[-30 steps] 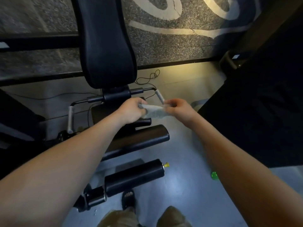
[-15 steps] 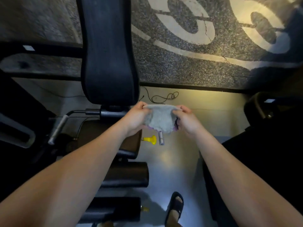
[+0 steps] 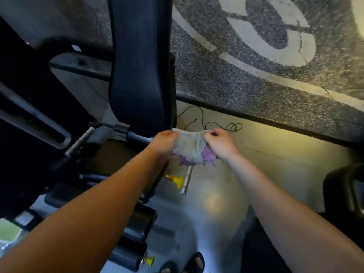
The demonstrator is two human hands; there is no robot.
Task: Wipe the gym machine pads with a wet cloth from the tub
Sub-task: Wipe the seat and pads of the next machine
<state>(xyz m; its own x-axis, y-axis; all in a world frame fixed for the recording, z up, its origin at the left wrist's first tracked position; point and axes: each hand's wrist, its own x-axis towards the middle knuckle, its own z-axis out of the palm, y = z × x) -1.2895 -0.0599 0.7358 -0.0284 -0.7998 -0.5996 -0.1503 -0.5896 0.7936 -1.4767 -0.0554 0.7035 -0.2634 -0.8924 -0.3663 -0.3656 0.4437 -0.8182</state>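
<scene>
The fingers (image 3: 209,134) of the right hand (image 3: 220,143) are curled shut and pinch the top edge of the cloth (image 3: 189,148) at one corner, while the left hand (image 3: 163,144) grips the opposite corner, its fingers folded over the fabric so that I cannot tell exactly how they close. Between the two hands the cloth hangs spread in the air, grey on the near face with purple showing at its lower edge (probably its other side), just beside the lower end of the tall black back pad (image 3: 137,62) and above the pale floor (image 3: 256,154). It looks soft, limp and light, and if wet from the tub it will likely cling and drip a little, so the corners or a bunched middle seem the sensible places to hold it. Below the hands a metal handle (image 3: 186,180) and a yellow knob (image 3: 177,180) stick out from the machine, and lower still are two black roller pads (image 3: 137,223). No tub is in view.
</scene>
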